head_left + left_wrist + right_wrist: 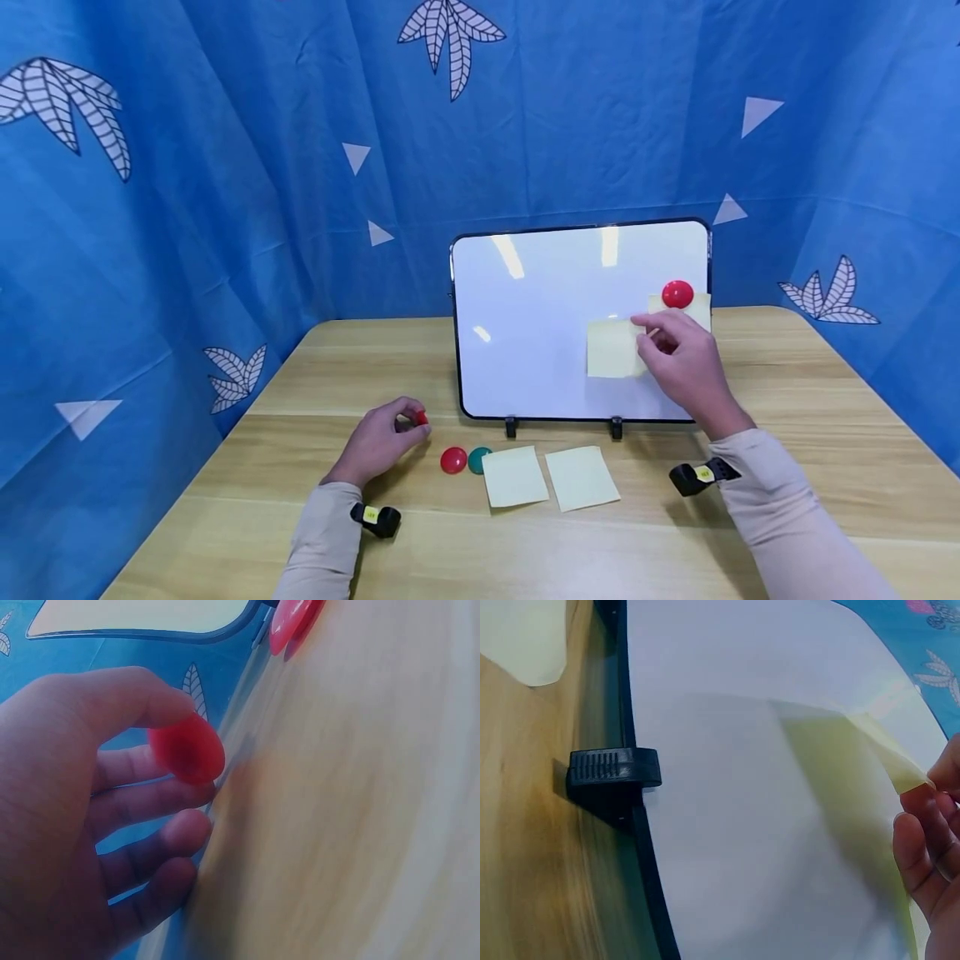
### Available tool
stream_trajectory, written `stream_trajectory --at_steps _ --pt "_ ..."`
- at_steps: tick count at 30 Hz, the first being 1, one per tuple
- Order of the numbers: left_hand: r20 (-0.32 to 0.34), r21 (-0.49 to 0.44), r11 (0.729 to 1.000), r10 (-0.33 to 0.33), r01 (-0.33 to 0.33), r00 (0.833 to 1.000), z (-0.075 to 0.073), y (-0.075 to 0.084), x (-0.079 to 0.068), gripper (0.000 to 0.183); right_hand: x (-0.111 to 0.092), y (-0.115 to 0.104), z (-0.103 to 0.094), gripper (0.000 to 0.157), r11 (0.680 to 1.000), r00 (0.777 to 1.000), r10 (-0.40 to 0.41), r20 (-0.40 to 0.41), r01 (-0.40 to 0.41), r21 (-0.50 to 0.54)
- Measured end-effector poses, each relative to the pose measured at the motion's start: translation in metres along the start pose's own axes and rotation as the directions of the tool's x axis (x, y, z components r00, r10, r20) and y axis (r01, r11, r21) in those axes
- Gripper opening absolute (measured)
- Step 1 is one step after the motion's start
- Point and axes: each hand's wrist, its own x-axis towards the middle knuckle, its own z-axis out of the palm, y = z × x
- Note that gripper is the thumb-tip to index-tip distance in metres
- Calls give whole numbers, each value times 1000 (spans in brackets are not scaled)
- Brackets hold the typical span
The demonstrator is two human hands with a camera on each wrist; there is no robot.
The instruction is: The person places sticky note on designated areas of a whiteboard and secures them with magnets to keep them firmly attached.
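My right hand [688, 367] pinches a pale yellow sticky note [611, 350] by its right side, in front of the whiteboard [525, 333]. In the right wrist view that paper [889, 754] stands at an angle to the board and throws a yellowish reflection on it. Low over the table at the left, my left hand [375, 442] holds a round red magnet [191, 754] between thumb and fingers. On the board's right side, another red magnet [677, 294] sits over a second sticky note [701, 310], partly hidden behind my right hand.
A red magnet [453, 460] and a green magnet [478, 460] lie on the wooden table [525, 558]. Beside them are two sticky notes, one [515, 479] overlapping the green magnet and another [582, 477] to its right. Black feet [617, 428] support the board; a blue curtain [585, 125] hangs behind.
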Motion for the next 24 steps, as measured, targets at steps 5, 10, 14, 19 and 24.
stream_trajectory --at_steps 5,10,14,19,24 --pt "3 -3 1000 7 -7 1000 0 0 0 21 3 0 1 27 1000 1000 -12 -12 12 -1" --pt "2 1 1000 -4 4 1000 -1 1 0 22 5 0 2 27 1000 1000 -16 -17 16 -13" --pt "1 1 1000 -5 5 1000 0 2 -1 22 7 -2 2 26 1000 1000 -6 -25 6 -23" --pt "-1 4 1000 -6 6 1000 0 2 -1 21 11 -2 3 21 1000 999 6 -40 -7 -29" --pt "1 9 1000 -11 11 1000 0 2 -1 21 12 -2 5 22 1000 998 0 -68 -1 -27"
